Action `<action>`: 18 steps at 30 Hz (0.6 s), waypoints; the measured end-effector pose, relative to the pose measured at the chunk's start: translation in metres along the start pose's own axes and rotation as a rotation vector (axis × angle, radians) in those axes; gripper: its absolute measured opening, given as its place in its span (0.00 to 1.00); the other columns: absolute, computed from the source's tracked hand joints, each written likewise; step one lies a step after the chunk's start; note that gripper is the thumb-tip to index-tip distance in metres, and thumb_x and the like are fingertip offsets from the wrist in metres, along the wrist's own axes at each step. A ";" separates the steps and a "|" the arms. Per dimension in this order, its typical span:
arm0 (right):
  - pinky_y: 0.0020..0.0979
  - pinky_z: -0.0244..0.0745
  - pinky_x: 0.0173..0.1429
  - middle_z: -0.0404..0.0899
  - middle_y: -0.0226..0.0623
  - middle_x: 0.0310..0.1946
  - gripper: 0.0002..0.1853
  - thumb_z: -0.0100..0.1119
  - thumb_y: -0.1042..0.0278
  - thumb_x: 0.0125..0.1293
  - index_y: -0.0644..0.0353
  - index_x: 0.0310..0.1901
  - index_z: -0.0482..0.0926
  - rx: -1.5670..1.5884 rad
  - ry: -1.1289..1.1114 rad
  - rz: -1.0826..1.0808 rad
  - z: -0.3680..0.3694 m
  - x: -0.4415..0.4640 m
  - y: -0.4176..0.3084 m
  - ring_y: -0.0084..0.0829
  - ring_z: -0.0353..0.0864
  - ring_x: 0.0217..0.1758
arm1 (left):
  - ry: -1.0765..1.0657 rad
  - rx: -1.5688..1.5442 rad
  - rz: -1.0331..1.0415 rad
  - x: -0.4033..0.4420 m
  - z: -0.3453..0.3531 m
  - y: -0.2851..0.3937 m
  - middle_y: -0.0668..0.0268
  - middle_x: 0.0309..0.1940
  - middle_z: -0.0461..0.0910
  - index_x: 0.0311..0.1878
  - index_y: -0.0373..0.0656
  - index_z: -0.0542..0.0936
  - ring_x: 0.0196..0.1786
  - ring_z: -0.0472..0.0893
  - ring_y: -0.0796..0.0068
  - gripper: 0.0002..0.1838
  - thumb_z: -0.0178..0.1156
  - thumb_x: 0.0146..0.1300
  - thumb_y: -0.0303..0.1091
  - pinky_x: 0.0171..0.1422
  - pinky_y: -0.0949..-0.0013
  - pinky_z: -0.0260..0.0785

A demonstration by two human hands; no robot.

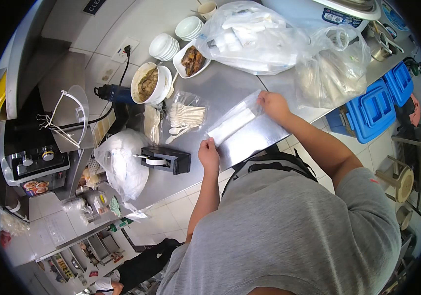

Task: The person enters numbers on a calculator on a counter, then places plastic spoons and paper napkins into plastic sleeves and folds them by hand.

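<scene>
A clear plastic bag with a flat white piece, possibly a folded napkin, stretches between my two hands above the steel counter. My left hand pinches its near left end. At the opposite end, my right hand grips the clear plastic with bent fingers. Left of the bag lie wooden spoons in an open clear packet, and beside them another bundle of wooden utensils. A black tape dispenser stands near my left hand, toward the counter's front edge.
Two large plastic bags of white items occupy the back right. Bowls of food, a dish of browned food and stacked white bowls line the wall. Blue lidded bins stand right; another person is at lower left.
</scene>
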State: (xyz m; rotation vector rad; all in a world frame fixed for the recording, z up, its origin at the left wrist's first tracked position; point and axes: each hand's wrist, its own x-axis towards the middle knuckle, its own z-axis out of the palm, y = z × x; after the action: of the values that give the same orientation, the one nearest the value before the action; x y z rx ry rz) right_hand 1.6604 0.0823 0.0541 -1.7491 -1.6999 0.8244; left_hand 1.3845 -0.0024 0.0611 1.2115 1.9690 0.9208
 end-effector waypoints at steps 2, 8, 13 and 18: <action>0.47 0.72 0.40 0.80 0.49 0.29 0.06 0.54 0.65 0.64 0.58 0.37 0.77 -0.044 0.028 -0.015 0.003 0.001 0.000 0.52 0.80 0.35 | -0.002 0.079 0.032 0.003 -0.001 -0.008 0.66 0.17 0.71 0.27 0.37 0.75 0.20 0.67 0.74 0.17 0.55 0.69 0.39 0.28 0.66 0.61; 0.49 0.71 0.39 0.80 0.50 0.29 0.06 0.52 0.66 0.65 0.59 0.35 0.75 -0.121 0.065 -0.066 0.006 -0.002 -0.004 0.52 0.79 0.34 | -0.026 0.320 0.100 -0.001 -0.010 -0.012 0.56 0.32 0.79 0.33 0.39 0.77 0.36 0.76 0.58 0.12 0.59 0.64 0.40 0.42 0.56 0.66; 0.48 0.72 0.40 0.80 0.49 0.27 0.08 0.52 0.65 0.66 0.60 0.35 0.72 -0.190 0.085 -0.178 0.008 -0.004 0.001 0.50 0.79 0.34 | 0.007 0.599 0.719 -0.024 -0.007 0.037 0.54 0.60 0.71 0.54 0.45 0.76 0.66 0.67 0.57 0.18 0.61 0.62 0.40 0.70 0.49 0.51; 0.47 0.73 0.40 0.79 0.49 0.26 0.07 0.52 0.66 0.66 0.61 0.35 0.71 -0.206 0.094 -0.219 0.005 -0.007 -0.002 0.50 0.79 0.34 | -0.475 0.748 1.006 -0.022 0.031 0.057 0.56 0.72 0.59 0.68 0.41 0.66 0.76 0.53 0.55 0.32 0.57 0.65 0.47 0.78 0.45 0.38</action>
State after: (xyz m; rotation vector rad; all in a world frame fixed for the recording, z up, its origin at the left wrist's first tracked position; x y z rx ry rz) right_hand 1.6550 0.0755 0.0528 -1.6631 -1.9265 0.4778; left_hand 1.4444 0.0031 0.0947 2.6687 1.2556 0.1869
